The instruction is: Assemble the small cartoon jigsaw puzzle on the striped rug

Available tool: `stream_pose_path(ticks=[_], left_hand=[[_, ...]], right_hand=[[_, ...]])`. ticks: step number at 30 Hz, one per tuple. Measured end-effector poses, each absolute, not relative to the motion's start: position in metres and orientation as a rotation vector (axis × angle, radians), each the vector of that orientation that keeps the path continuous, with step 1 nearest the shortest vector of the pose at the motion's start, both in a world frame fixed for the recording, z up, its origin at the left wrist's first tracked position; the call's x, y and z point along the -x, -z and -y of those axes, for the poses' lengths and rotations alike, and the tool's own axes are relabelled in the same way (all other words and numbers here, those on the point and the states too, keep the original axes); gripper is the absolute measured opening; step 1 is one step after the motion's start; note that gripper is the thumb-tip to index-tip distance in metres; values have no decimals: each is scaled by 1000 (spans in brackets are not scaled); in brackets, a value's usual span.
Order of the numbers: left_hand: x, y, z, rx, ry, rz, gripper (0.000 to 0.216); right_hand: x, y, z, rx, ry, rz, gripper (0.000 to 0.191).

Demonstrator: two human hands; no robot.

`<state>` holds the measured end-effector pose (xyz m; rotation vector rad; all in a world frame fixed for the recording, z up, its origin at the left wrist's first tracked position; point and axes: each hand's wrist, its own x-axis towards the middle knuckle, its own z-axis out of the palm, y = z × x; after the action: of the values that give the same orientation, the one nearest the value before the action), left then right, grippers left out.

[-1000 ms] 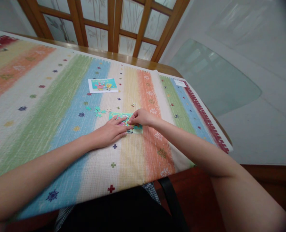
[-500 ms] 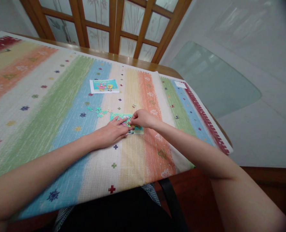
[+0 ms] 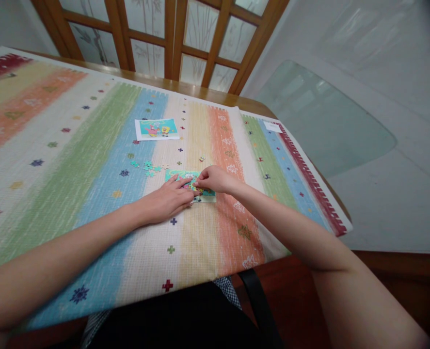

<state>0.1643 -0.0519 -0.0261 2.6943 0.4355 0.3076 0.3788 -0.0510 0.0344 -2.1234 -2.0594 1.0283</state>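
A small, partly assembled jigsaw puzzle with a turquoise cartoon picture lies on the striped tablecloth. My left hand rests flat across its left part, fingers spread and touching it. Over the puzzle's upper right, my right hand has thumb and forefinger pinched together at the surface; whatever sits between the fingertips is too small and hidden to name. Several loose turquoise puzzle pieces lie just left of the puzzle. One more loose piece is above it. The hands cover much of the puzzle's middle.
Farther back lies a printed reference picture of two cartoon figures. A white slip of paper sits near the table's right edge. The striped tablecloth covers the table. Beyond stand wood-framed glass doors; a chair's black armrest is below.
Hardly anything differs. The right hand stays pinched at nearly the same spot, with a very slight shift, and the left hand keeps its place on the puzzle.
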Motion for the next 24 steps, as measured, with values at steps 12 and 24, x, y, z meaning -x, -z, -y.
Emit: stream_pose_path(ticks=[12, 24], left_hand=[[-167, 15, 50, -2715, -352, -334, 31], [-167, 20, 48, -2724, -380, -312, 32]], right_hand=[[-379, -37, 50, 2112, -1099, 2044, 18], [-362, -53, 37, 2233, -981, 2193, 27]])
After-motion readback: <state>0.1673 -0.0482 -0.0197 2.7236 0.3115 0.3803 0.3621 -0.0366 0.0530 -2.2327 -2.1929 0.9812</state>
